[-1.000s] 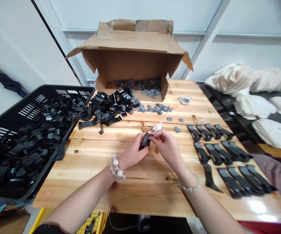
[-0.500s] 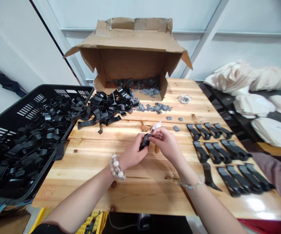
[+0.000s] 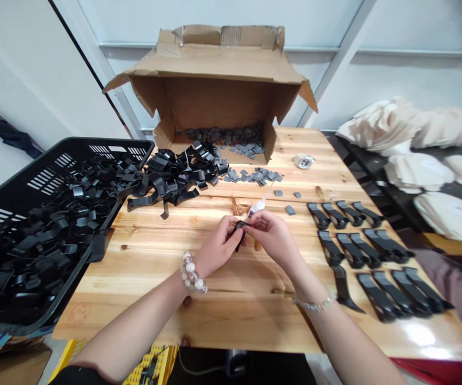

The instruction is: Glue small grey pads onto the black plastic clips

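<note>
My left hand (image 3: pixel 217 247) and my right hand (image 3: pixel 273 235) meet over the middle of the wooden table, pinching a small black plastic piece (image 3: pixel 239 231) between their fingers. A slim white glue tube (image 3: pixel 260 206) sticks up from the fingertips of my right hand, its lower end hidden by them. Several small grey pads (image 3: pixel 290 210) lie loose just beyond the hands. To the right stand rows of black plastic clips (image 3: pixel 351 251), and a heap of black strips (image 3: pixel 175 174) lies to the far left.
A black slotted crate (image 3: pixel 46 176) heaped with black pieces stands at the table's left edge. An open cardboard box (image 3: pixel 215 59) holding grey pads sits at the far end. Pale cloth bundles (image 3: pixel 415 214) lie beyond the right edge, and a yellow crate (image 3: pixel 154 363) sits below the near edge.
The black piece has turned in my fingers and now shows a narrower edge. The head view has tilted slightly, so the table sits a little higher in the picture.
</note>
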`<state>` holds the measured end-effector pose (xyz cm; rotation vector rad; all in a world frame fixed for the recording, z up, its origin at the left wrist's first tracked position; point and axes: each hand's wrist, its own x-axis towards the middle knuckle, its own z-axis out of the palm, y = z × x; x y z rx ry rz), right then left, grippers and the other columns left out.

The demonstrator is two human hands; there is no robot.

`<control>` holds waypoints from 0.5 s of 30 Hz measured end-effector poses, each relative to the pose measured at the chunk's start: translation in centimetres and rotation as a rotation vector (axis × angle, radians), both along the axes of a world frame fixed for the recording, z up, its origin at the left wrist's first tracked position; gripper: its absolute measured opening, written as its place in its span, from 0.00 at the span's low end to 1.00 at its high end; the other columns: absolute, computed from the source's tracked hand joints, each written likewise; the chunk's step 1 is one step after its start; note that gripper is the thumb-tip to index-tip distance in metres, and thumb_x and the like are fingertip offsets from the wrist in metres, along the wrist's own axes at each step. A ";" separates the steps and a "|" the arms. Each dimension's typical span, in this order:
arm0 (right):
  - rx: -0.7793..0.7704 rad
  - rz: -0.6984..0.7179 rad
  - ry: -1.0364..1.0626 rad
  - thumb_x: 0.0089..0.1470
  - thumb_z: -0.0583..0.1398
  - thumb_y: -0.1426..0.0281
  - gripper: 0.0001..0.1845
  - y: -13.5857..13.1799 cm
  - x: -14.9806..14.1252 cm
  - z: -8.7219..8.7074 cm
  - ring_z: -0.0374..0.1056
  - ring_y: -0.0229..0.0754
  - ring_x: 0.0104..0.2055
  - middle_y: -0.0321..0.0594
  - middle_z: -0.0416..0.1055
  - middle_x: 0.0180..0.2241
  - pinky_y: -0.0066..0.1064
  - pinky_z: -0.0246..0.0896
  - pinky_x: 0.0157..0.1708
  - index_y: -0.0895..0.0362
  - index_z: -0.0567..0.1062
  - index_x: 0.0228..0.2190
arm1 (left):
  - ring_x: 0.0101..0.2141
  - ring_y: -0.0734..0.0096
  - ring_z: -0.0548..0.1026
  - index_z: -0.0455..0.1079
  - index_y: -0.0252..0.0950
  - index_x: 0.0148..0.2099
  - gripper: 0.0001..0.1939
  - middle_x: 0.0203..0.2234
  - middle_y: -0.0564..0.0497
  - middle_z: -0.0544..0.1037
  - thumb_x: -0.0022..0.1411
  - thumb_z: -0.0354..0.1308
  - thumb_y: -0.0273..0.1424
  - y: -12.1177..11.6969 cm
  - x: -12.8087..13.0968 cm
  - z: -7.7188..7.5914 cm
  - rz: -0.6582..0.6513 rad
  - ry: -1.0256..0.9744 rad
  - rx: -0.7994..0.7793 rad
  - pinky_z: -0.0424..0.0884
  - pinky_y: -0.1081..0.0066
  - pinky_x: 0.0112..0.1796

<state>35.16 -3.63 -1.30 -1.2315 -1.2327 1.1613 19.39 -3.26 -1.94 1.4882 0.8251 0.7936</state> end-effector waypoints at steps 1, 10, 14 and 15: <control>-0.007 0.006 -0.011 0.41 0.67 0.66 0.14 -0.1 -0.1 0.1 0.64 0.35 0.25 0.32 0.66 0.22 0.28 0.59 0.27 0.56 0.66 0.23 | 0.35 0.71 0.71 0.58 0.37 0.47 0.09 0.32 0.51 0.72 0.66 0.48 0.34 0.2 0.0 0.0 0.028 -0.011 0.005 0.65 0.71 0.38; -0.085 0.070 0.015 0.38 0.68 0.66 0.13 0.1 -0.1 0.6 0.71 0.39 0.31 0.37 0.74 0.28 0.32 0.66 0.36 0.57 0.73 0.27 | 0.34 0.70 0.73 0.67 0.35 0.40 0.09 0.31 0.51 0.74 0.61 0.54 0.34 1.4 -0.4 -0.1 0.145 -0.013 -0.094 0.67 0.72 0.36; -0.108 0.069 0.038 0.37 0.67 0.66 0.14 0.4 0.1 0.3 0.73 0.40 0.33 0.39 0.76 0.29 0.35 0.68 0.39 0.57 0.74 0.29 | 0.29 0.69 0.75 0.67 0.35 0.40 0.12 0.29 0.51 0.74 0.60 0.54 0.38 1.3 -0.4 0.0 0.139 -0.031 -0.166 0.70 0.70 0.32; -0.110 0.066 0.038 0.38 0.67 0.65 0.13 0.4 0.1 0.2 0.73 0.40 0.33 0.39 0.76 0.29 0.34 0.68 0.39 0.57 0.74 0.29 | 0.29 0.69 0.75 0.67 0.35 0.40 0.12 0.29 0.51 0.75 0.60 0.54 0.38 1.3 -0.4 0.1 0.136 -0.033 -0.173 0.70 0.70 0.32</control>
